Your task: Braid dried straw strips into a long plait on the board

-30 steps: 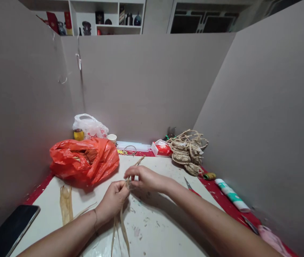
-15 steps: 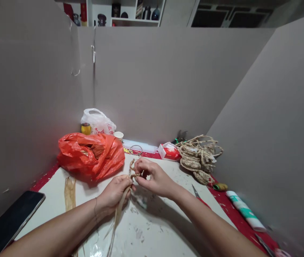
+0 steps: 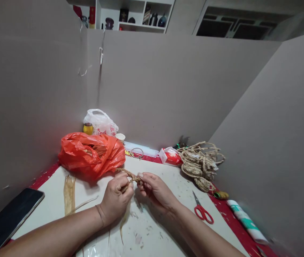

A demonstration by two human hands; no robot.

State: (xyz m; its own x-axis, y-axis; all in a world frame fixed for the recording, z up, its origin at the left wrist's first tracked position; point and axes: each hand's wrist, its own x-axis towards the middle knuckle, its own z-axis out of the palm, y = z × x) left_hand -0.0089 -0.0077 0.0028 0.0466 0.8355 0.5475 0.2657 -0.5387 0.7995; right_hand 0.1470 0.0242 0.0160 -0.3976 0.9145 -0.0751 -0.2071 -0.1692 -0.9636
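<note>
My left hand (image 3: 116, 200) is closed around a bundle of pale dry husk strips (image 3: 122, 223), whose loose ends trail down onto the white mat (image 3: 154, 232). My right hand (image 3: 153, 189) pinches the twisted brown husk cord (image 3: 126, 174) that comes out of the left fist and bends off to the left. The two hands touch at the fingertips above the mat. A loose flat husk strip (image 3: 69, 194) lies on the mat left of my left forearm.
An orange plastic bag (image 3: 91, 155) of husks sits behind the hands. Behind it are a white bag (image 3: 101, 123), a yellow jar (image 3: 88, 129) and a paper cup (image 3: 120, 137). A coiled rope pile (image 3: 198, 164), red scissors (image 3: 201, 210), a tissue pack (image 3: 170, 156) and a phone (image 3: 4, 221) lie around. Cardboard walls enclose the table.
The free end of the twisted cord has swung from pointing up and right to pointing left. Both hands have dropped lower and closer together; the view has shifted right, showing the scissors handles.
</note>
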